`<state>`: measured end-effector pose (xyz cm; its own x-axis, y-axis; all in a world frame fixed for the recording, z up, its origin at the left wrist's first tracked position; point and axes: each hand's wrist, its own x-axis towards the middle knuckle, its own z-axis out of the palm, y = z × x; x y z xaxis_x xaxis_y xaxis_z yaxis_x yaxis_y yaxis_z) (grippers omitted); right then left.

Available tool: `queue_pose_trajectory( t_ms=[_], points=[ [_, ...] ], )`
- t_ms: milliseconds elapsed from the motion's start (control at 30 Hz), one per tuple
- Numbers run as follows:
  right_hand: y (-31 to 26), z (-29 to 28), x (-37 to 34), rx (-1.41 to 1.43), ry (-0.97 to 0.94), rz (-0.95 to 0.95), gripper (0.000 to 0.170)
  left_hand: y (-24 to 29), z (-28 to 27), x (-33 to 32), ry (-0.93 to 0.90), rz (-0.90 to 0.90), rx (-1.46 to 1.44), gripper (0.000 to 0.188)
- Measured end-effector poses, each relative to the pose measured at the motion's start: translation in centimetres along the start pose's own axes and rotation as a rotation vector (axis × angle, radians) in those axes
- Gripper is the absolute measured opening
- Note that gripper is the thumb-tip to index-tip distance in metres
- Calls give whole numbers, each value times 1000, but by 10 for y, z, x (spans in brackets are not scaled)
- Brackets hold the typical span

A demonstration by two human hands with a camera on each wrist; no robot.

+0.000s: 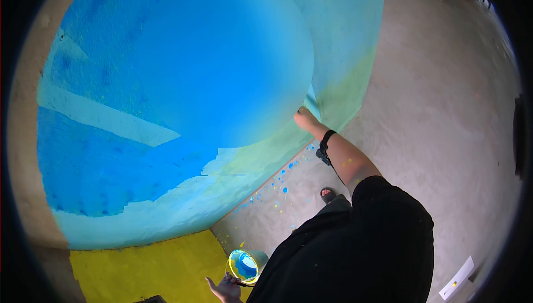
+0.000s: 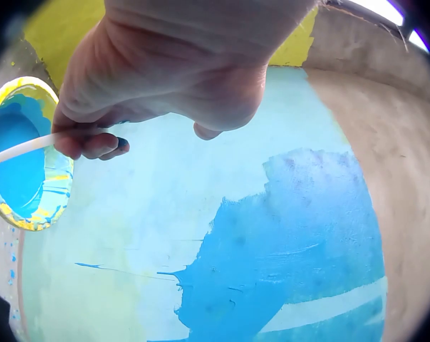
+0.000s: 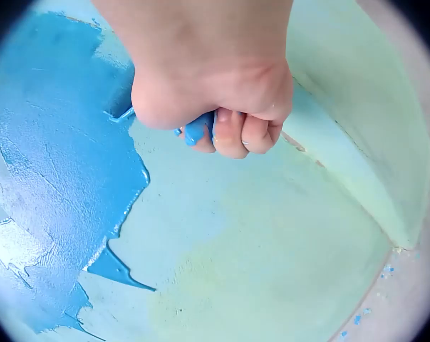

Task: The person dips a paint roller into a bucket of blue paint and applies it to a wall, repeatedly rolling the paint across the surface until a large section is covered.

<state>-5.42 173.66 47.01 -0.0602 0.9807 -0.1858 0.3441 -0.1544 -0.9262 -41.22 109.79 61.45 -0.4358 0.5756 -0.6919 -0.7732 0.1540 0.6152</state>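
My left hand (image 1: 226,289) holds the thin white handle (image 2: 19,149) of a paint bucket (image 1: 256,259), its fingers bent round it in the left wrist view. Blue paint (image 2: 17,153) fills part of the bucket, and yellow and blue smears cover its rim (image 2: 38,222). My right hand (image 3: 215,92) is closed in a fist close to the curved wall (image 1: 266,153), near its lower right edge. Between its curled fingers shows a blue paint-smeared piece (image 3: 198,130); the rest is hidden by the hand, and I cannot tell its kind.
Wet-looking blue paint (image 3: 65,149) with a ragged edge covers much of the pale blue-green wall. A raised ledge (image 3: 343,157) runs along the wall's right side. Blue and yellow drips (image 1: 285,190) dot the grey floor (image 1: 438,108). A yellow painted patch (image 1: 150,269) lies at lower left.
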Motion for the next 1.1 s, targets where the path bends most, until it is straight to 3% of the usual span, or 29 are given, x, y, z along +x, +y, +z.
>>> queue_pose_trajectory(
  t_ms=[100,133,267,333,467,567,667,733,833,933,1100],
  points=[
    [11,8,3,54,2,27,91,-5,10,3,-38,-2,41,103],
    [-9,-8,0,99,-149,30,92,-6,18,2,-64,-11,93,104],
    [-71,-26,5,143,6,-62,93,-13,62,-2,-7,1,135,102],
    [-79,-35,18,99,-40,-98,94,-16,114,-5,345,82,-17,89],
    [-34,-38,19,36,-38,-87,94,-15,72,16,246,25,-17,95],
    [8,-36,12,2,-162,6,96,-17,72,16,255,-2,-53,95],
    [6,-36,13,-21,-144,49,95,-18,67,21,250,15,-19,96],
    [-19,-36,17,1,-53,-78,95,-17,64,20,234,17,-17,96],
    [-73,-53,16,39,-62,-157,96,-13,73,21,245,-1,-22,96],
    [-80,-49,20,21,-2,-124,97,-12,81,21,259,-3,-21,96],
    [0,-32,23,-137,-63,-7,98,-14,75,17,267,17,-41,93]
  ],
)
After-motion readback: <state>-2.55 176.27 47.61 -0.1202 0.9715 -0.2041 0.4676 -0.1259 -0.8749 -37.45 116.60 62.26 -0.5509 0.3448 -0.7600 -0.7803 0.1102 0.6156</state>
